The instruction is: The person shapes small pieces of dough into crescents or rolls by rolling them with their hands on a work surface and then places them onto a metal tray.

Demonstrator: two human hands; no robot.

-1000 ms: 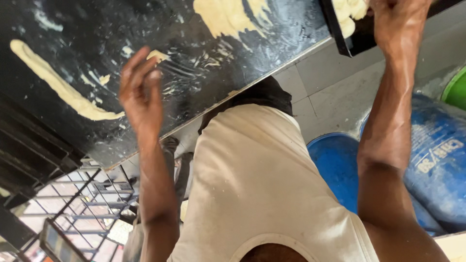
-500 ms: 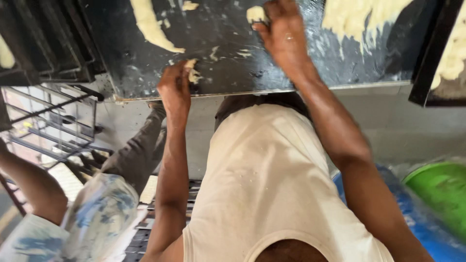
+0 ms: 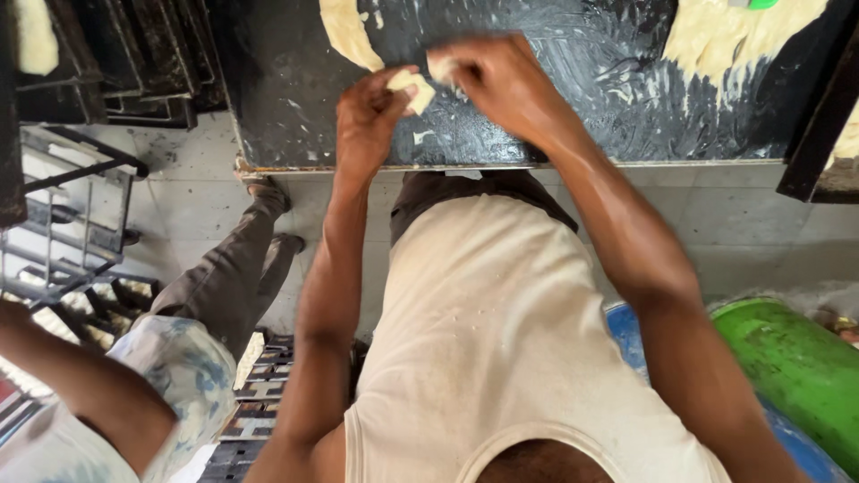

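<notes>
Both hands now drawn together over the dark table (image 3: 555, 125). Left hand (image 3: 371, 112) pinching a dough piece (image 3: 413, 87); right hand (image 3: 501, 80) pinching another scrap (image 3: 442, 67). Earlier spread wide apart.

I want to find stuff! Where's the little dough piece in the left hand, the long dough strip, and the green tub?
Small dough piece (image 3: 413, 87), head view: on its pale middle, at the left hand's fingertips.
Long dough strip (image 3: 347, 36), head view: mid-length, on the black table.
Green tub (image 3: 792, 367), head view: on its curved side.
</notes>
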